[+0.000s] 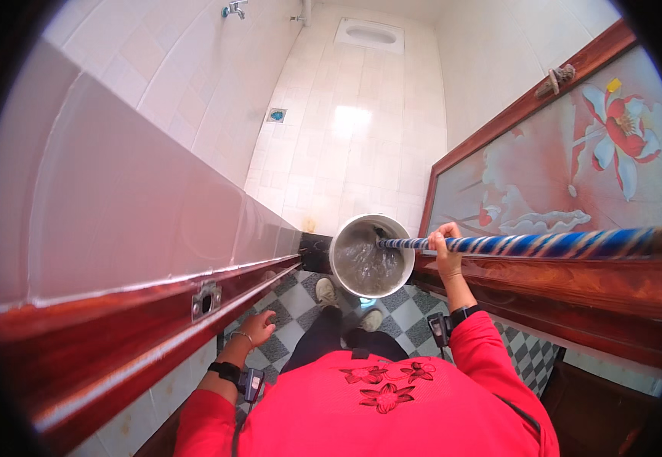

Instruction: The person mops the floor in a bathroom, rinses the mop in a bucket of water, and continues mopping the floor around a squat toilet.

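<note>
My right hand (447, 250) is closed around a long mop handle (544, 244) with blue, white and brownish stripes. The handle runs from the right side, slanting down into a white bucket (336, 268). Grey, murky water (369, 263) with light ripples or streaks fills much of the bucket. A dark piece shows at the handle's lower end; the mop head itself cannot be made out. My left hand (257, 327) hangs low at my left side, away from the bucket, with fingers loosely bent and apart and nothing held.
The bucket stands at a doorway, just ahead of my shoes (326, 292). On the right is a wood-framed door (514, 175) with a flower picture; on the left, a red-brown frame with a metal strike plate (206, 301). Beyond are a tiled floor, a drain (277, 115) and a squat toilet (370, 33).
</note>
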`<state>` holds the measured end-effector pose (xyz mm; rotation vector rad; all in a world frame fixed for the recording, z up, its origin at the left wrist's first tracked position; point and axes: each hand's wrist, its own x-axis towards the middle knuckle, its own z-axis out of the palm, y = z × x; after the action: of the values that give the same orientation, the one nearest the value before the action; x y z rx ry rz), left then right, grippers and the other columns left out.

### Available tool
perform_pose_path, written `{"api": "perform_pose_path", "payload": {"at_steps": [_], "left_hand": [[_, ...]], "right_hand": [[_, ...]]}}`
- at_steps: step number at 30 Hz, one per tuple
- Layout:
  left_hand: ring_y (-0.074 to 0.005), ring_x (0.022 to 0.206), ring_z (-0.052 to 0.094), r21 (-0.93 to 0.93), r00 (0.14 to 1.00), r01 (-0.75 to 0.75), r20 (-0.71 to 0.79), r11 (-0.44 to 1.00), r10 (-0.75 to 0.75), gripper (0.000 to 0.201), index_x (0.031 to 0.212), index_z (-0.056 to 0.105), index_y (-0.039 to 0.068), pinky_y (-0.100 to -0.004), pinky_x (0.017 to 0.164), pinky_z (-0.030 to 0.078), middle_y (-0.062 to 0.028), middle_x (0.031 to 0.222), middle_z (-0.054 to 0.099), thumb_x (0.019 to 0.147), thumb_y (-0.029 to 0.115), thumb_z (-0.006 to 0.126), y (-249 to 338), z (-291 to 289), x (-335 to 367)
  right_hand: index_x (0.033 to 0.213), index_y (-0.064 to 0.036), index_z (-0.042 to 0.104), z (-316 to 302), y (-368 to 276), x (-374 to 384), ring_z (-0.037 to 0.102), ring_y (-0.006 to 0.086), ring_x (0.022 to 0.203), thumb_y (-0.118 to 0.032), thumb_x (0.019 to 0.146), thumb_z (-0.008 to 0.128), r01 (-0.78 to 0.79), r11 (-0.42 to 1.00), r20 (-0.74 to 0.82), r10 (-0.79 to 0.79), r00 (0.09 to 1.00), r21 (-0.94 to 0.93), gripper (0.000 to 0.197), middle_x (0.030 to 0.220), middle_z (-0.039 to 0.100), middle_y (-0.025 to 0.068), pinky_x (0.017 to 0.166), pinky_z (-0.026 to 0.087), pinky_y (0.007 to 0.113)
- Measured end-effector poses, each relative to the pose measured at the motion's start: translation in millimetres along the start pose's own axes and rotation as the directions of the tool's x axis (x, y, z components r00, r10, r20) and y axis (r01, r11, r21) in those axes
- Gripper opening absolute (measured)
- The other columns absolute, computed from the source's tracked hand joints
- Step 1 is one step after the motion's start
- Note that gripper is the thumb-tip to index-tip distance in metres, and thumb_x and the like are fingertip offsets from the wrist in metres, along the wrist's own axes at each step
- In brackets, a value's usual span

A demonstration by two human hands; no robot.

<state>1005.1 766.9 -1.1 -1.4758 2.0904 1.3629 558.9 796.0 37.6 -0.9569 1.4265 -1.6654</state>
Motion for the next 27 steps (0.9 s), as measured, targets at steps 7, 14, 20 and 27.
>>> {"api": "perform_pose_path", "payload": {"at_steps": [7,14,20,27], "left_hand": [[-0.0249,0.07,0.059,-0.016,0.998,-0.052,-0.031,0.999,0.051,0.032,0.102,0.051,0.005,-0.0314,0.065,0.046,-0.0129,0.076,0.06,0.072,0.016,0.052,-5.9,-7.4,-10.2],[-0.0256,0.071,0.058,-0.005,0.991,0.111,-0.081,0.994,-0.111,0.032,0.103,0.05,0.007,-0.0324,0.064,0.046,-0.0123,0.078,0.06,0.072,0.015,0.052,-3.6,25.7,-44.1],[-0.0261,0.075,0.058,-0.174,0.996,0.076,-0.026,0.982,-0.082,0.052,0.118,0.039,0.013,-0.0336,0.067,0.047,-0.0141,0.087,0.059,0.07,0.014,0.057,48.8,81.7,-29.6],[-0.0363,0.084,0.053,-0.062,0.877,-0.355,-0.369,0.933,0.309,0.089,0.13,0.004,0.016,-0.0412,0.067,0.046,-0.0193,0.124,0.029,0.064,0.021,0.064,253.7,93.2,107.5]], "right_hand": [[0.073,-0.0043,0.042,2.6,106.0,-14.0,0.045,0.0092,0.062,-0.006,0.076,0.051,-0.038,0.919,-0.101,-0.002,0.995,-0.392,0.009,0.063,0.046,0.0017,0.06,0.039,0.024],[0.059,-0.0036,0.045,12.5,123.4,-42.7,0.042,0.0071,0.053,-0.005,0.073,0.058,-0.136,0.966,-0.177,0.098,0.979,-0.219,0.019,0.054,0.046,-0.0008,0.053,0.035,0.021],[0.056,-0.0082,0.038,22.6,-29.7,28.4,0.036,0.0085,0.044,-0.001,0.073,0.052,-0.121,0.99,-0.089,0.128,0.988,0.077,0.023,0.049,0.04,0.0001,0.045,0.03,0.022],[0.055,-0.0077,0.031,51.0,-210.6,42.1,0.027,0.0088,0.037,0.004,0.071,0.043,-0.001,0.98,0.22,-0.043,0.975,0.197,0.023,0.044,0.027,-0.0017,0.039,0.025,0.024]]}}
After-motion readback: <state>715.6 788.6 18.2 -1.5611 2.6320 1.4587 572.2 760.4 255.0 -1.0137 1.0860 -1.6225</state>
